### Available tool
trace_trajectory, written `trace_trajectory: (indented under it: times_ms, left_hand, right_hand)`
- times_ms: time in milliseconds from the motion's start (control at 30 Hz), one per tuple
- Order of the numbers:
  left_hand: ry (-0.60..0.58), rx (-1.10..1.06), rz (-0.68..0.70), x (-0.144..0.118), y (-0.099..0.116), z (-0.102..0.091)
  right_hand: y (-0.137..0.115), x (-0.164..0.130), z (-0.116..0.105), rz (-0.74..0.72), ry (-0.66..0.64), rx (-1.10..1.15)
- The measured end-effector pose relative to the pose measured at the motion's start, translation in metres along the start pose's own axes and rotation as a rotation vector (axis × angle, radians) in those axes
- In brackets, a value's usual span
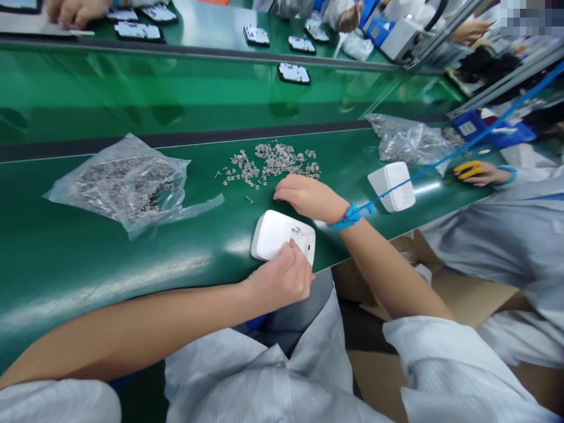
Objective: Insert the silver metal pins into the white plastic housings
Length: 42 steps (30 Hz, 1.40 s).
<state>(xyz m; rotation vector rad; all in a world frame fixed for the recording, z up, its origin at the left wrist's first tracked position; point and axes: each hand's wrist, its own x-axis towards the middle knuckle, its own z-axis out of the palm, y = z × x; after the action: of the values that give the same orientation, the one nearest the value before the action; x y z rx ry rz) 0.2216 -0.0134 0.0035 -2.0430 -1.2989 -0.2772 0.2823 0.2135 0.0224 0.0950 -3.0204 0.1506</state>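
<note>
A white plastic housing (269, 233) with rounded corners lies on the green work surface in front of me. My left hand (284, 273) is at its near right part, thumb and fingers pinched over a recessed area; whatever is between the fingertips is too small to make out. Just beyond the housing, my right hand (306, 197) has its fingers curled together at the near edge of a loose pile of small silver metal parts (279, 160). Its fingertips point down, and their contents are hidden. A blue wrist strap (348, 217) with a cord circles my right wrist.
To the left lies a clear plastic bag (118, 182) of metal parts. Another bag (409, 141) and a second white housing (396, 187) are at right. A neighbour's hand (478, 173) holds something yellow. Black-edged units (294, 73) sit along the green line beyond.
</note>
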Motion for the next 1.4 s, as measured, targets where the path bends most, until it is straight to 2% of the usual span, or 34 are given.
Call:
trace_trajectory:
  times_ms: [100,167,267,433,533,667,800,1033,1233,1400]
  left_hand:
    - [0.012,0.029,-0.009,0.0,0.0,0.0]
    - [0.024,0.042,-0.024,0.0,0.001,0.002]
    - [0.044,0.021,-0.038,-0.001,0.002,0.005]
    - [0.069,0.022,-0.052,-0.001,0.004,0.009]
    - [0.084,0.026,-0.059,0.0,0.004,0.01]
    - [0.085,0.02,-0.05,0.002,0.002,0.01]
    - [0.089,0.0,-0.039,0.002,0.001,0.008]
    - [0.054,-0.02,-0.018,0.002,0.0,0.006]
    - [0.027,0.021,0.004,0.002,0.0,0.004]
    - [-0.017,0.021,0.031,0.003,-0.001,0.001]
  right_hand:
    - [-0.008,-0.006,0.002,0.034,-0.035,-0.085]
    - [-0.015,-0.014,-0.002,0.112,-0.002,-0.095]
    - [-0.022,-0.03,-0.008,0.229,0.136,-0.034]
    - [-0.04,-0.059,-0.018,0.298,0.338,0.061]
    - [-0.057,-0.072,-0.023,0.381,0.416,0.155]
    - [-0.079,-0.082,-0.026,0.598,0.436,0.367]
    - [-0.092,-0.088,-0.022,0.74,0.433,0.338]
    - [-0.102,-0.091,-0.01,0.779,0.457,0.208]
    - [-0.103,-0.084,-0.007,0.632,0.454,0.193]
    - [-0.104,-0.078,-0.002,0.641,0.42,0.19]
